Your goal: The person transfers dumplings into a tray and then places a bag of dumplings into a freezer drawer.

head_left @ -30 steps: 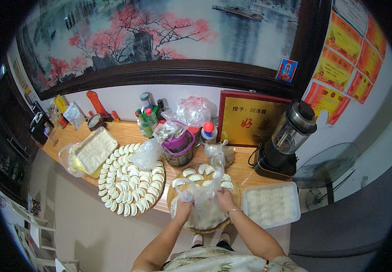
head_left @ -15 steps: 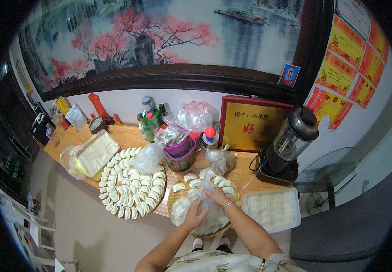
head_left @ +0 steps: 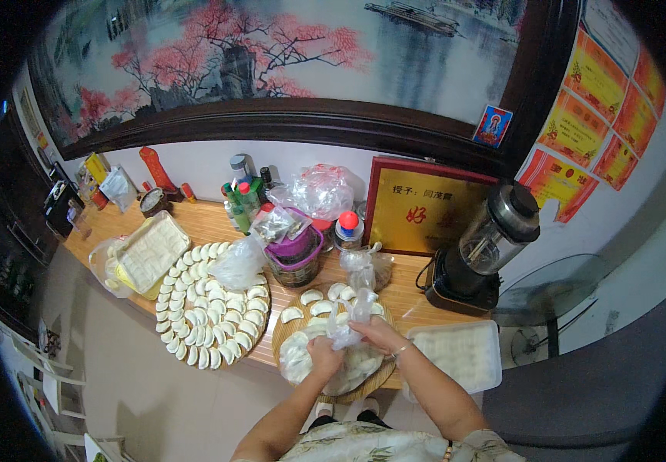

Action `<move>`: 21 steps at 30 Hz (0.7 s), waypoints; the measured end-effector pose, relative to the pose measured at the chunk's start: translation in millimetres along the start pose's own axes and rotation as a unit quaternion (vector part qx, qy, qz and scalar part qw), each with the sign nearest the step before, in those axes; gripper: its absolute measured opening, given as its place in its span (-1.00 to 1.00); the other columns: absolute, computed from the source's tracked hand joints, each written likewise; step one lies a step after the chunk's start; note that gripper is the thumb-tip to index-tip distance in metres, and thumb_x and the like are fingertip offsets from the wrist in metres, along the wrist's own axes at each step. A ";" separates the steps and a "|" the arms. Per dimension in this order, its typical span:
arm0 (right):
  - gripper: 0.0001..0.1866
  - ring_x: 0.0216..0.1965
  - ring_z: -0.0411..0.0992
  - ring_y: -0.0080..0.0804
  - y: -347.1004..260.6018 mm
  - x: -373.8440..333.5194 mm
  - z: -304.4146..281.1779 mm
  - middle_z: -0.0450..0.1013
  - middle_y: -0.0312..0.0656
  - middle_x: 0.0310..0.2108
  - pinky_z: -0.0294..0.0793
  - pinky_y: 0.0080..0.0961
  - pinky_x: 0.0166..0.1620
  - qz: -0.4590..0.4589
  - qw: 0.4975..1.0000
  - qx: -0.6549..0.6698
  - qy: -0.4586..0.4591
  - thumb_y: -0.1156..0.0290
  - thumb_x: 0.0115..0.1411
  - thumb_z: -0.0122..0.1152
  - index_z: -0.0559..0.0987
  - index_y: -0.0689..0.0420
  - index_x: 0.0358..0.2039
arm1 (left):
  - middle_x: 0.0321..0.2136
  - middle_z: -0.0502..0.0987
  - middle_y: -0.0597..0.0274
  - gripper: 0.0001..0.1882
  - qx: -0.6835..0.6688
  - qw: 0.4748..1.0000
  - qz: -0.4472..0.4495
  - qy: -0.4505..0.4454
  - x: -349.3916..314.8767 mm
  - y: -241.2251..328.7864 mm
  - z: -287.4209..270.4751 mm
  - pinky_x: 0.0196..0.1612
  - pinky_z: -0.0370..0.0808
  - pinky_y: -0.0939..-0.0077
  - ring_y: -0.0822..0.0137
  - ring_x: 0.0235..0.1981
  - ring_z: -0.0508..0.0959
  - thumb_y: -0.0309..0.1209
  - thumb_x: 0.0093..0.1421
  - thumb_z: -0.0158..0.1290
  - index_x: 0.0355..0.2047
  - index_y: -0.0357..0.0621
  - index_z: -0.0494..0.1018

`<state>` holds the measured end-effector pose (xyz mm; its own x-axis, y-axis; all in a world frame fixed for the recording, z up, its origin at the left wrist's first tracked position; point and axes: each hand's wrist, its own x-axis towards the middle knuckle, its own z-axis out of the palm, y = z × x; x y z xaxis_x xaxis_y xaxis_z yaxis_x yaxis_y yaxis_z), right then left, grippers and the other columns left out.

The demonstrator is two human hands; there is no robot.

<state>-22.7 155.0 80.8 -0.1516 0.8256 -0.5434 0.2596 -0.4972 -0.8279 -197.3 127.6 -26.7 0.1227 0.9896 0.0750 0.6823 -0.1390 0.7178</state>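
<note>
Over the near round woven tray (head_left: 385,376) lies a clear plastic bag (head_left: 296,359) with white dumplings inside. My left hand (head_left: 325,356) is closed on the bag's gathered upper part. My right hand (head_left: 377,336) grips the bag's neck beside it, with the loose plastic end standing up above both hands. Several crescent-shaped dumplings (head_left: 292,314) lie bare along the tray's far side, just beyond the bag. What sits directly under my hands is hidden.
To the left, a larger round tray holds rings of dumplings (head_left: 210,336), with a crumpled plastic bag (head_left: 238,264) on it. A lidded container (head_left: 456,356) stands at the right, near a blender (head_left: 480,258). A purple-rimmed tub (head_left: 296,263) and jars line the back.
My left hand has closed its fingers and sits nearer the bag's neck. The plastic end between my hands is bunched more tightly. The whole view has shifted slightly.
</note>
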 end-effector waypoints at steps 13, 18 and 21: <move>-0.71 -0.35 0.44 -0.15 7.3 23.6 8.1 0.45 -0.05 -0.22 0.41 -0.20 -0.29 -0.344 0.697 -0.630 0.013 0.38 -0.04 0.03 0.54 -0.04 -0.25 | -0.32 0.45 0.08 -0.71 0.086 0.985 0.129 -0.072 9.8 21.3 -32.2 0.01 0.14 0.09 0.07 -0.11 0.36 -0.27 -0.03 0.05 -0.31 -0.14 0.47; -0.84 -0.53 0.44 -0.26 -3.3 -3.6 28.5 0.45 -0.14 -0.64 0.42 -0.32 -0.47 -0.161 0.843 -0.510 0.048 0.39 0.04 0.00 0.54 0.15 -0.49 | -0.23 0.40 0.04 -0.55 0.083 0.979 0.105 -0.153 5.0 30.1 -55.2 -0.04 0.21 0.15 0.02 -0.12 0.35 -0.28 -0.07 0.08 -0.13 -0.16 0.38; -0.74 -0.62 0.41 -0.42 24.8 15.4 33.6 0.44 -0.19 -0.62 0.38 -0.47 -0.60 0.019 0.993 -0.103 -0.061 0.29 0.12 -0.05 0.52 0.21 -0.48 | -0.19 0.37 -0.01 -0.39 0.015 0.974 0.209 -0.088 -9.5 20.6 -56.3 -0.07 0.24 0.17 0.01 -0.12 0.35 -0.26 -0.08 0.08 0.01 -0.21 0.25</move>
<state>-50.7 146.4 47.2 -0.2497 0.7620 -0.5975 0.4549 -0.4524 -0.7671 -225.0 117.4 26.4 0.5142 0.8248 0.2351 0.5665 -0.5324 0.6290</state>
